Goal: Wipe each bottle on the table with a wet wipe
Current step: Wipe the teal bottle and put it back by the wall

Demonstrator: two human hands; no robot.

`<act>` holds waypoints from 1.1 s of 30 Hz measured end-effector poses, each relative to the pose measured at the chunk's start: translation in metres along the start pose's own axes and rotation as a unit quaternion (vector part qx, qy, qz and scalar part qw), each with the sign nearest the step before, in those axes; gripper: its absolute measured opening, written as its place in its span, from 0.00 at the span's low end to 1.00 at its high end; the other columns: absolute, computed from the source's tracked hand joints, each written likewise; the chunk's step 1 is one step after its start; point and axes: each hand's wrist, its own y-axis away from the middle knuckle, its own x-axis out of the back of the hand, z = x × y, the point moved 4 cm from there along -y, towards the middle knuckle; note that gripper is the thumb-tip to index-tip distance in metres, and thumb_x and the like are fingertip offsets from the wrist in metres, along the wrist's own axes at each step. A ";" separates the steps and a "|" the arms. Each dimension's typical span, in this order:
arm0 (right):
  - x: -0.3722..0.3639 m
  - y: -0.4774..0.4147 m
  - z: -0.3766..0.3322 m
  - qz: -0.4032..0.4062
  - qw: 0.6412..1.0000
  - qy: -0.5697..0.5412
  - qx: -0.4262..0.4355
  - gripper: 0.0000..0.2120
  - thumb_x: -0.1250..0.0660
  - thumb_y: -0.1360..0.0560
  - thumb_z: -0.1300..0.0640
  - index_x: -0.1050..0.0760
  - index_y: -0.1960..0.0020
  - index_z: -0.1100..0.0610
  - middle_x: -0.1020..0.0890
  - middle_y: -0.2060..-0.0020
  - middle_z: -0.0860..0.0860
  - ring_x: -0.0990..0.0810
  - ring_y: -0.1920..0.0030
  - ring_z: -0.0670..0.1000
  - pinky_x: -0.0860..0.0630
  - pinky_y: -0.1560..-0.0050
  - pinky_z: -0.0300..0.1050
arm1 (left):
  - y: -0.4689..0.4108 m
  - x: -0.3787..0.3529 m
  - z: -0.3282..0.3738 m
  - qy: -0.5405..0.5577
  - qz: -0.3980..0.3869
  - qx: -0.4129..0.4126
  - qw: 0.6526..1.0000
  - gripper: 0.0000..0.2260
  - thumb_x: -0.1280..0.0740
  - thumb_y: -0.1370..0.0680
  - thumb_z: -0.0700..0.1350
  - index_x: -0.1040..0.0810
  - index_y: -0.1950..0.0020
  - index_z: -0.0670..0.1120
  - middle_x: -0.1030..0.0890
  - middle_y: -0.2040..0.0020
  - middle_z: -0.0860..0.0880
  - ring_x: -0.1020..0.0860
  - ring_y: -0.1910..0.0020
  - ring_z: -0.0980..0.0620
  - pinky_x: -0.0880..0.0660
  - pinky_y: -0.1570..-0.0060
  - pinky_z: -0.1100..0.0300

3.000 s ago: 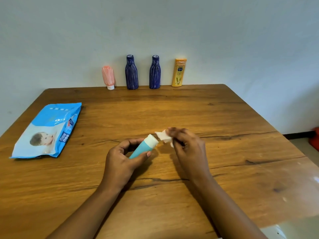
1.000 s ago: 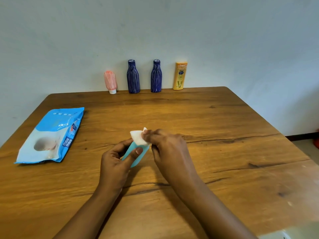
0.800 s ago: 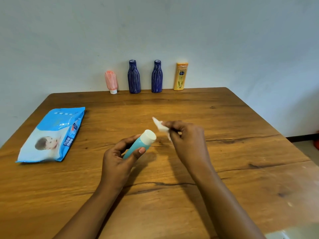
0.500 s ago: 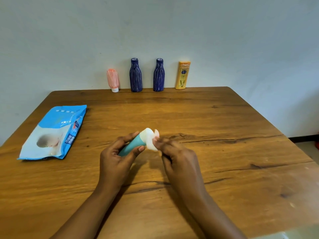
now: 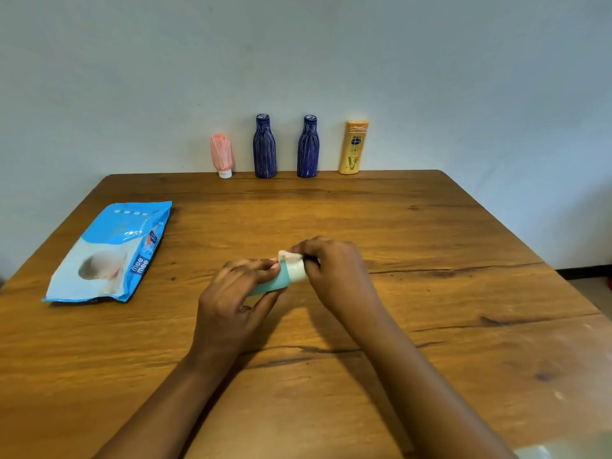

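Note:
My left hand grips a small teal bottle with a white cap, held tilted just above the middle of the wooden table. My right hand presses a folded white wet wipe over the bottle's cap end. Most of the bottle's body is hidden inside my left fingers. Along the far edge by the wall stand a pink bottle on its white cap, two dark blue bottles and an orange-yellow bottle.
A blue and white pack of wet wipes lies flat at the left side of the table. The table's right edge drops to a floor at the lower right. A pale wall runs behind the row of bottles.
My right hand lifted the wipe away from the bottle, then came back. The wipe now covers the cap end more fully and my left fingers have closed further around the bottle.

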 end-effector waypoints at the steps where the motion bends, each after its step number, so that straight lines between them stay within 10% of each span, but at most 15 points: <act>1: -0.002 -0.004 0.008 -0.039 0.997 -0.058 -0.039 0.14 0.38 0.27 0.67 0.19 0.45 0.58 0.16 0.53 0.52 0.20 0.55 0.48 0.27 0.54 0.40 | 0.000 0.000 0.000 0.002 -0.001 0.004 1.000 0.13 0.30 0.28 0.46 0.20 0.47 0.40 0.21 0.46 0.51 0.24 0.45 0.53 0.28 0.43 0.62; 6: -0.018 0.008 0.028 -0.052 0.846 -0.464 -0.259 0.11 0.39 0.26 0.73 0.20 0.51 0.63 0.17 0.68 0.48 0.20 0.68 0.43 0.24 0.66 0.35 | -0.002 -0.001 0.002 0.008 -0.004 0.028 1.000 0.13 0.31 0.28 0.47 0.20 0.47 0.41 0.21 0.45 0.51 0.25 0.44 0.56 0.31 0.43 0.67; 18: -0.019 0.023 0.045 -0.015 0.661 -0.663 -0.352 0.07 0.38 0.28 0.73 0.22 0.53 0.67 0.17 0.65 0.59 0.18 0.70 0.50 0.20 0.67 0.42 | -0.005 -0.006 -0.021 -0.082 -0.134 0.039 0.987 0.18 0.23 0.35 0.36 0.21 0.47 0.43 0.18 0.47 0.47 0.22 0.48 0.50 0.26 0.46 0.58; 26: -0.042 0.013 0.062 0.006 0.718 -0.593 -0.365 0.10 0.38 0.26 0.71 0.21 0.50 0.63 0.16 0.61 0.56 0.18 0.62 0.50 0.20 0.59 0.44 | -0.008 0.005 -0.058 -0.029 -0.316 0.103 0.943 0.25 0.34 0.26 0.34 0.30 0.37 0.59 0.31 0.31 0.58 0.38 0.30 0.62 0.42 0.29 0.56; 29: -0.044 0.010 0.062 0.015 0.731 -0.591 -0.341 0.10 0.38 0.25 0.70 0.20 0.55 0.58 0.15 0.61 0.55 0.18 0.63 0.48 0.20 0.57 0.44 | -0.009 0.017 -0.065 -0.044 -0.253 0.312 0.915 0.27 0.34 0.24 0.40 0.37 0.29 0.58 0.33 0.30 0.56 0.33 0.31 0.54 0.34 0.36 0.58; 33: -0.046 0.011 0.062 0.022 0.754 -0.582 -0.302 0.11 0.37 0.25 0.70 0.20 0.53 0.58 0.15 0.60 0.53 0.18 0.62 0.47 0.21 0.58 0.42 | -0.003 0.011 -0.051 -0.142 -0.255 0.485 0.824 0.24 0.32 0.31 0.65 0.25 0.46 0.49 0.22 0.50 0.50 0.25 0.53 0.51 0.27 0.57 0.57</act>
